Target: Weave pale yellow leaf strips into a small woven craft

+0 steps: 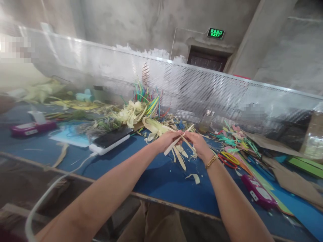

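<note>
Pinching pale strips [172,145] between their fingertips, the person's left hand [167,141] and right hand [199,144] meet above the middle of a blue table [176,193]. The thumbs and forefingers of both hands press together where the strips cross; how the remaining fingers are bent cannot be told. The strips jut out from the grip, some up and to the right, others down toward the tabletop, with a loose scrap [194,178] lying just below. A gold bracelet [211,162] circles the right wrist. Beyond the left hand lies a heap of husks [133,112], with a bunch of coloured stems [151,99] behind. Near the left forearm, a phone [113,137] rests on a white base with a cable; no brand can be read on it. Right of the right hand are yellow and red loops [229,158] and a purple device [258,191], whose pale labels are too small to read. Near the mesh panel [121,67] stands a bottle [207,120] with a silvery cap. Above a doorway, a sign [215,33] reads "EXIT" in green, under the characters 安全出口.
</note>
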`<act>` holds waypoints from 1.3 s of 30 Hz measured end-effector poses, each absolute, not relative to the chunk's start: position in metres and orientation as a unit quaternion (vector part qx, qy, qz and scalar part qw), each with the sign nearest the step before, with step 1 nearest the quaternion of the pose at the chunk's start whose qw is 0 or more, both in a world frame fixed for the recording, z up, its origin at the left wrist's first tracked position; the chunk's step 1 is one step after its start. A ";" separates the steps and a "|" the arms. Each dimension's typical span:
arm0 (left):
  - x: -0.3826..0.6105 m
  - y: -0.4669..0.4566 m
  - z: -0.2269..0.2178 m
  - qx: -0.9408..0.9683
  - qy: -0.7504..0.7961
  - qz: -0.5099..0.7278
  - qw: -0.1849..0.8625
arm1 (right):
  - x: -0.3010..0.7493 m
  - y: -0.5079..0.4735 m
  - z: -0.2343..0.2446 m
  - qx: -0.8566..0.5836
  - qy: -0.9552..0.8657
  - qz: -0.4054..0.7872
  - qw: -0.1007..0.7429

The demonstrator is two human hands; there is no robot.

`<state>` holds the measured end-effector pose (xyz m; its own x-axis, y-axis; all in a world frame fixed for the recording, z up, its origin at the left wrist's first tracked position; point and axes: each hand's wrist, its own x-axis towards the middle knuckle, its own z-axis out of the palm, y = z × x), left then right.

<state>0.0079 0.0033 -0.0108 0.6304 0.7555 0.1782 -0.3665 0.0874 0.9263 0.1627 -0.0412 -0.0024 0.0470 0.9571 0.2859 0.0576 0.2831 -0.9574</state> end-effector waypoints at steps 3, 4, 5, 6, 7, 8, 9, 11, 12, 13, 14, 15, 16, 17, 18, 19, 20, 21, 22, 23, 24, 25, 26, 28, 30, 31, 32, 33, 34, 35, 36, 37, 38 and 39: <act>0.006 0.002 -0.009 0.559 0.154 0.384 0.719 | 0.161 -0.042 -0.005 -0.452 -0.586 0.358 0.570; 0.005 0.001 -0.008 0.564 0.147 0.378 0.720 | 0.163 -0.042 -0.005 -0.454 -0.586 0.341 0.578; 0.004 0.000 -0.008 0.572 0.144 0.369 0.718 | 0.166 -0.041 -0.004 -0.457 -0.589 0.323 0.583; 0.004 0.000 -0.009 0.582 0.145 0.361 0.714 | 0.169 -0.041 -0.003 -0.464 -0.594 0.301 0.585; 0.004 -0.001 -0.009 0.591 0.152 0.360 0.706 | 0.172 -0.040 -0.002 -0.475 -0.599 0.273 0.584; 0.004 -0.001 -0.010 0.598 0.162 0.361 0.696 | 0.175 -0.040 -0.001 -0.489 -0.605 0.242 0.580; 0.004 0.000 -0.011 0.604 0.176 0.366 0.686 | 0.177 -0.040 0.001 -0.504 -0.610 0.213 0.573; 0.005 0.001 -0.012 0.602 0.206 0.383 0.670 | 0.179 -0.041 0.004 -0.526 -0.621 0.176 0.554; 0.006 0.003 -0.012 0.596 0.217 0.393 0.665 | 0.179 -0.042 0.005 -0.529 -0.628 0.168 0.546; 0.006 0.004 -0.012 0.592 0.224 0.403 0.660 | 0.178 -0.043 0.006 -0.526 -0.636 0.165 0.540; 0.006 0.005 -0.012 0.592 0.225 0.412 0.655 | 0.176 -0.044 0.007 -0.518 -0.646 0.162 0.537; 0.005 0.006 -0.012 0.596 0.221 0.420 0.647 | 0.175 -0.045 0.007 -0.507 -0.657 0.155 0.536; 0.005 0.007 -0.012 0.605 0.214 0.426 0.638 | 0.173 -0.045 0.007 -0.495 -0.671 0.145 0.533; 0.004 0.007 -0.012 0.616 0.207 0.430 0.626 | 0.171 -0.046 0.006 -0.483 -0.687 0.133 0.525; 0.004 0.007 -0.012 0.628 0.203 0.434 0.613 | 0.169 -0.047 0.006 -0.474 -0.705 0.118 0.514; 0.003 0.007 -0.012 0.640 0.202 0.438 0.598 | 0.168 -0.047 0.005 -0.469 -0.722 0.099 0.499; 0.003 0.006 -0.011 0.651 0.207 0.443 0.581 | 0.167 -0.047 0.005 -0.467 -0.737 0.079 0.483; 0.003 0.006 -0.011 0.660 0.214 0.449 0.563 | 0.166 -0.047 0.004 -0.466 -0.748 0.059 0.468; 0.003 0.006 -0.011 0.669 0.222 0.453 0.546 | 0.166 -0.048 0.004 -0.466 -0.757 0.041 0.456; 0.003 0.006 -0.011 0.677 0.228 0.456 0.531 | 0.166 -0.048 0.004 -0.466 -0.762 0.026 0.448; 0.003 0.007 -0.011 0.683 0.229 0.457 0.522 | 0.166 -0.047 0.005 -0.465 -0.767 0.015 0.442; 0.002 0.008 -0.011 0.688 0.226 0.452 0.521 | 0.166 -0.047 0.005 -0.463 -0.771 0.008 0.436; 0.002 0.008 -0.011 0.689 0.219 0.444 0.529 | 0.167 -0.047 0.006 -0.462 -0.775 0.002 0.431; 0.002 0.009 -0.012 0.679 0.208 0.424 0.562 | 0.170 -0.047 0.008 -0.461 -0.776 -0.015 0.430; 0.002 0.009 -0.012 0.659 0.192 0.408 0.602 | 0.173 -0.047 0.010 -0.472 -0.764 -0.042 0.438; 0.002 0.008 -0.012 0.650 0.180 0.403 0.619 | 0.175 -0.047 0.010 -0.480 -0.755 -0.054 0.443; 0.002 0.007 -0.012 0.642 0.169 0.402 0.630 | 0.176 -0.047 0.011 -0.488 -0.747 -0.063 0.446; 0.002 0.006 -0.012 0.637 0.160 0.404 0.637 | 0.178 -0.047 0.010 -0.496 -0.741 -0.069 0.448; 0.003 0.005 -0.012 0.635 0.156 0.406 0.638 | 0.179 -0.046 0.010 -0.501 -0.738 -0.072 0.447; 0.004 0.005 -0.012 0.637 0.158 0.411 0.633 | 0.179 -0.046 0.010 -0.503 -0.737 -0.074 0.445; 0.004 0.005 -0.013 0.641 0.161 0.416 0.624 | 0.180 -0.046 0.009 -0.505 -0.737 -0.075 0.442; 0.005 0.005 -0.013 0.648 0.163 0.421 0.613 | 0.179 -0.046 0.009 -0.506 -0.738 -0.076 0.439; 0.006 0.006 -0.013 0.654 0.164 0.425 0.603 | 0.179 -0.046 0.009 -0.507 -0.739 -0.076 0.437; 0.006 0.006 -0.014 0.658 0.166 0.429 0.597 | 0.178 -0.046 0.009 -0.508 -0.740 -0.075 0.435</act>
